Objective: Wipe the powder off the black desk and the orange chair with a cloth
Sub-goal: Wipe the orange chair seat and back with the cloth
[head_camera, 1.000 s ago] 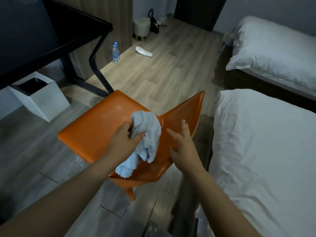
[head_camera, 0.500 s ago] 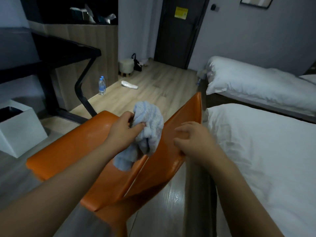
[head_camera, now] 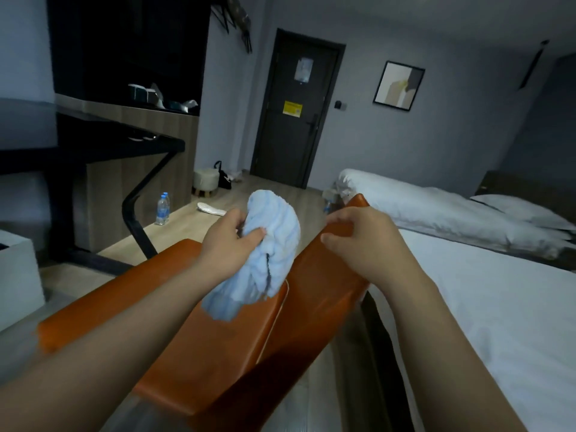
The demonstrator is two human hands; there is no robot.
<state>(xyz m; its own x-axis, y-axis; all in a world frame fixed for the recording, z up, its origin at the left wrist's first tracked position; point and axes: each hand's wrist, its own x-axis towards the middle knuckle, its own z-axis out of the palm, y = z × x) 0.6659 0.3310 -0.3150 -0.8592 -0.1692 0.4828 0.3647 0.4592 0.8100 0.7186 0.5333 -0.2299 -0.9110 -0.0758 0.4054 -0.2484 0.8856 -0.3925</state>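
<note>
Fingers point(head_camera: 231, 217) of your left hand point(head_camera: 229, 244) are curled round a bunched pale blue cloth point(head_camera: 274, 241), with the thumb pressed into its front. You hold the cloth up over the crease where the seat and back of the orange chair point(head_camera: 314, 294) meet; its loose lower end hangs down toward the seat (whether it touches the seat, I cannot tell). Your right hand point(head_camera: 366, 236) grips the top edge of the chair's backrest, its fingers hooked over the rim and the thumb lying against the near face. The chair sits right in front of you, its seat running off to your left and its back rising on your right, just beside the near bed point(head_camera: 486, 322) with its white cover. The black counter point(head_camera: 93, 149) stands to your left, well apart from the chair, with a white bin point(head_camera: 18, 275) near its foot. A water bottle point(head_camera: 162, 209) stands upright on the wooden floor point(head_camera: 274, 188) close to the counter's slanted leg, and a white slipper point(head_camera: 212, 209) lies flat a little beyond it. A small round stool point(head_camera: 205, 181) sits near the dark door point(head_camera: 293, 141). A second bed point(head_camera: 436, 207) lies beyond the first. The room is dim, so I cannot tell where powder lies on the chair or the counter.
</note>
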